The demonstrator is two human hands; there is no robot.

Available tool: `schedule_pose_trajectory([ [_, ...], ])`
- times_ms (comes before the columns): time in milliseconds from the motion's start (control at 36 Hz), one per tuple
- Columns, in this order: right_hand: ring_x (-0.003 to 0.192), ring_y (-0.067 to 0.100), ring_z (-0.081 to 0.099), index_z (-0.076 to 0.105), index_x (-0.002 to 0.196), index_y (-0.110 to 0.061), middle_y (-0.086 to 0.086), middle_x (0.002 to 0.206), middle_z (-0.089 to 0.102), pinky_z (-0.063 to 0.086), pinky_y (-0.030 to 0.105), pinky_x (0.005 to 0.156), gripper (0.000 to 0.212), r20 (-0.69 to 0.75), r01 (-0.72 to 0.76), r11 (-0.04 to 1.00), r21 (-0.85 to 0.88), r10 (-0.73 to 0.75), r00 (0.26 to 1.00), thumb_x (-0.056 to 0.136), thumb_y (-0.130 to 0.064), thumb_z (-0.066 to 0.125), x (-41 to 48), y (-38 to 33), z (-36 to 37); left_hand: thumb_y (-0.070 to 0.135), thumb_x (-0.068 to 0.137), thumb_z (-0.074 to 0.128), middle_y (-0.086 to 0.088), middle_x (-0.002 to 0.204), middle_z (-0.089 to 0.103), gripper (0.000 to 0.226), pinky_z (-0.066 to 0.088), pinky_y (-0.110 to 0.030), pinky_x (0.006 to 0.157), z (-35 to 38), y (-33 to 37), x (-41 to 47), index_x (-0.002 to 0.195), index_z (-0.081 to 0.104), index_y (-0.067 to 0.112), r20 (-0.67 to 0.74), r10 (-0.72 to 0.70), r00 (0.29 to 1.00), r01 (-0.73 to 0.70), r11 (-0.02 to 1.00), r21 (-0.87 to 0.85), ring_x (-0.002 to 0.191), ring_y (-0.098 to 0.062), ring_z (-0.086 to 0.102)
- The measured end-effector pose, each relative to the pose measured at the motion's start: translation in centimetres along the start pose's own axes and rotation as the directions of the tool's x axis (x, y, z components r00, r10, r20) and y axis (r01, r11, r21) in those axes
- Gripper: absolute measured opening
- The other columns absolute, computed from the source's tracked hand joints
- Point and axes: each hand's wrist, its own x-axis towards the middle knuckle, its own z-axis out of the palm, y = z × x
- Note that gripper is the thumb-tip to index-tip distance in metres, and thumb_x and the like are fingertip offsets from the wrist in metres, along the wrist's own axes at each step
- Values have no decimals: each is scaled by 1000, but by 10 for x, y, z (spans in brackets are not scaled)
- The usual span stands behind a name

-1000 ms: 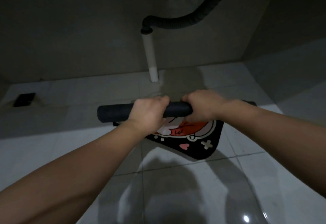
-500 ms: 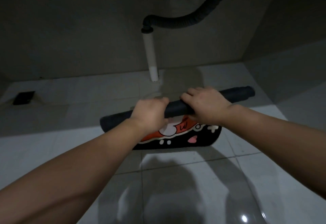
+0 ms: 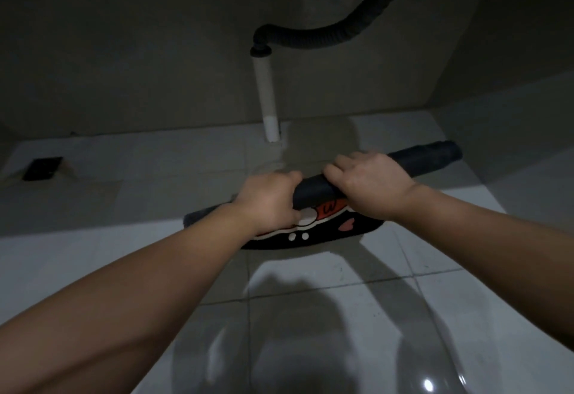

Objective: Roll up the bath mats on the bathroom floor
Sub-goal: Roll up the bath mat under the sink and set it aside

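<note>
A black bath mat [image 3: 425, 160] with an orange, white and pink cartoon print is rolled into a long dark tube, tilted with its right end higher and farther away. A short flap of the printed side [image 3: 326, 232] still hangs loose under the roll, near the white floor tiles. My left hand [image 3: 270, 201] grips the roll left of its middle. My right hand [image 3: 369, 185] lies over the roll just to the right, fingers curled over the top. The roll's left end pokes out beyond my left forearm.
A white drain pipe [image 3: 267, 98] rises from the floor just behind the mat, joined to a black corrugated hose [image 3: 326, 39] under a basin. A dark floor drain [image 3: 43, 168] sits at the far left. Grey walls close in behind and on the right.
The roll has tilted, its right end swinging up and away. The loose printed flap has grown shorter as more of the mat wound onto the roll. Both hands kept their grip.
</note>
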Motion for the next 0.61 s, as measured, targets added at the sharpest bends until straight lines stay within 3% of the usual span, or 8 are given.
schedule_pose_trajectory([
  [139, 75, 23, 60, 52, 98, -28, -4, 82, 57, 36, 29, 56, 38, 229, -184, 951, 248, 127, 965, 68, -51, 61, 6, 2, -2, 32, 73, 67, -2, 94, 65, 36, 32, -29, 56, 1, 4, 0, 103, 49, 21, -127, 122, 984, -91, 970, 225, 81, -25, 63],
  [278, 67, 18, 55, 51, 86, -34, -10, 71, 55, 37, 28, 55, 40, 376, -314, 858, 406, 156, 913, 58, -54, 69, 11, 4, -5, 24, 73, 68, -1, 98, 63, 36, 32, -29, 54, 2, 8, -1, 104, 49, 20, -173, 153, 973, -96, 949, 300, 81, -23, 62],
  [389, 71, 24, 61, 51, 86, -31, -5, 73, 57, 33, 29, 54, 26, 262, -239, 919, 315, 157, 952, 69, -45, 64, 8, 2, -6, 33, 68, 71, 1, 98, 63, 45, 32, -28, 55, 1, 3, 2, 105, 48, 22, -140, 138, 980, -106, 970, 219, 84, -23, 62],
  [472, 67, 28, 62, 55, 92, -19, 4, 81, 64, 29, 29, 50, 36, 63, -61, 995, 84, 56, 996, 67, -39, 71, 1, -2, 1, 45, 60, 75, 2, 103, 64, 63, 37, -25, 59, -3, -4, 6, 113, 44, 28, 83, 10, 997, -8, 1000, -23, 87, -22, 62],
  [528, 60, 28, 60, 57, 87, -14, 6, 76, 63, 31, 29, 48, 45, -13, 16, 1000, -25, -17, 1000, 56, -38, 79, -2, -4, 1, 43, 60, 79, 3, 97, 63, 52, 37, -22, 55, -2, -5, 5, 101, 47, 32, 236, -7, 972, 57, 976, -209, 79, -17, 58],
  [611, 61, 29, 59, 58, 87, -13, 7, 76, 62, 39, 32, 51, 43, -33, 10, 1000, -17, -10, 999, 58, -36, 79, -3, -4, 3, 35, 64, 76, 6, 83, 59, 39, 40, -25, 55, 1, -3, 3, 90, 47, 32, 232, -22, 972, 74, 973, -217, 74, -17, 58],
])
